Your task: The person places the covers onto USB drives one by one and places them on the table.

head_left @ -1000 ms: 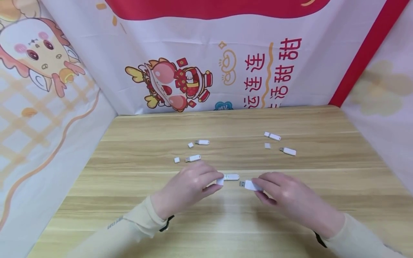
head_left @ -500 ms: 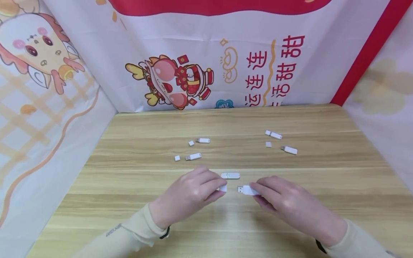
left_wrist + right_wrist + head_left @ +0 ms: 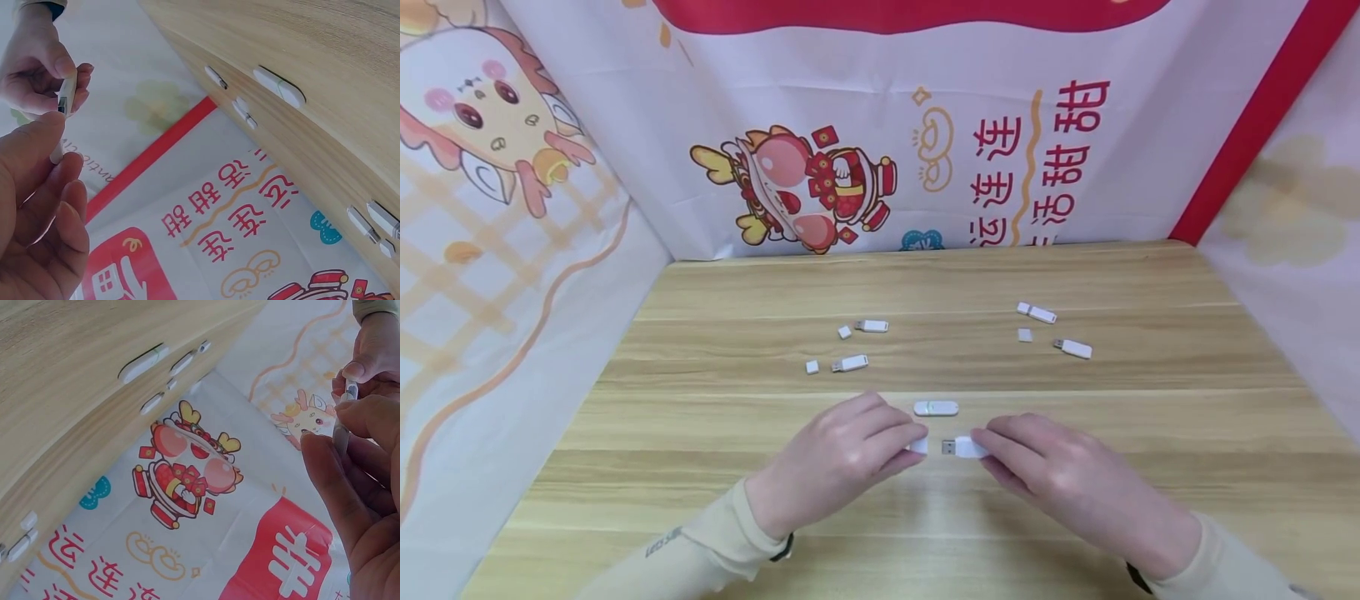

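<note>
1. Pinching a little white cap, the left hand has its thumb and finger on it, at the near middle of the table.
2. The right hand pinches a white USB stick, just right of the cap. Its metal plug points left at the cap, with a small gap between them.
3. Just far of that gap lies a rounded white stick.
4. On the far left are two bare sticks, each with a loose cap to its left.
5. On the far right are an open stick, a square cap and another stick with a white end piece.
</note>
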Motion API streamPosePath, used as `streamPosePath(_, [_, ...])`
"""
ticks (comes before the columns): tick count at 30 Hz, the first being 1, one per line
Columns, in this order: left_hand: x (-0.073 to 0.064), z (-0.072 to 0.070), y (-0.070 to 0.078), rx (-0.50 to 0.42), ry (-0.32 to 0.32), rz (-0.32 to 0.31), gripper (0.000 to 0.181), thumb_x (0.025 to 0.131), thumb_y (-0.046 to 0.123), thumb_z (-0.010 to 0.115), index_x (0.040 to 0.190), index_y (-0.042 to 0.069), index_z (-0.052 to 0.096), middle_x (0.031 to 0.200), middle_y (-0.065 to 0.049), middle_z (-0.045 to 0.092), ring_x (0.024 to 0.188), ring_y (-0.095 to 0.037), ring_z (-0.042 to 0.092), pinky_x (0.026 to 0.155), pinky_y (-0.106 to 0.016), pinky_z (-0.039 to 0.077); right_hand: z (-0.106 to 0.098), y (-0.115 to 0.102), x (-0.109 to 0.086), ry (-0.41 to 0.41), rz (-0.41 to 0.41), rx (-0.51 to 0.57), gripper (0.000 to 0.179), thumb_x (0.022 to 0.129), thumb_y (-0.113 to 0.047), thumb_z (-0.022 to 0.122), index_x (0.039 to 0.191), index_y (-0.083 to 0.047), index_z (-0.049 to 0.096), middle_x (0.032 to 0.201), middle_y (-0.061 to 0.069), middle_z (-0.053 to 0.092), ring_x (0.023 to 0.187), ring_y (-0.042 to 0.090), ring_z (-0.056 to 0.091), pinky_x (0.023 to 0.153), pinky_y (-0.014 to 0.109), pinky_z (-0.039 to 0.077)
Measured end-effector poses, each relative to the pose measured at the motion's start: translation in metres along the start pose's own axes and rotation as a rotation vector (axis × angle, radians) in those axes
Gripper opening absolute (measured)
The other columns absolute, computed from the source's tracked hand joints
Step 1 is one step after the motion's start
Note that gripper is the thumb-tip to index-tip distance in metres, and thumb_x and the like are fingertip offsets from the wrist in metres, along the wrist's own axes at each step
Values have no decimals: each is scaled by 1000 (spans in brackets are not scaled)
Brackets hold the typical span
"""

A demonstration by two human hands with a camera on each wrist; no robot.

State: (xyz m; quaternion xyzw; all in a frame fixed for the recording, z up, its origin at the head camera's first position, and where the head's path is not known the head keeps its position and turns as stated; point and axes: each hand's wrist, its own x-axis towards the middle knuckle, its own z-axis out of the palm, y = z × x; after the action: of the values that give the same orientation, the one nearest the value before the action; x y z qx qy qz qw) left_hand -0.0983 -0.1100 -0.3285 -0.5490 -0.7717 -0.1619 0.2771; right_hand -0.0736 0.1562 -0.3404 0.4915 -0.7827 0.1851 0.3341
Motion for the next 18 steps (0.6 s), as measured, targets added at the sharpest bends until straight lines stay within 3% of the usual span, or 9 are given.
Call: streamPosePath(18, [-2,-3,6,47,19,9,18,88,22,76,99,9,75,90,4,70,80,-11,61,69,-21,51,-1,-7,3,-101,45,43,40,108,-26,41,107,0,72,96,4,67,81,14,66,70,25,57])
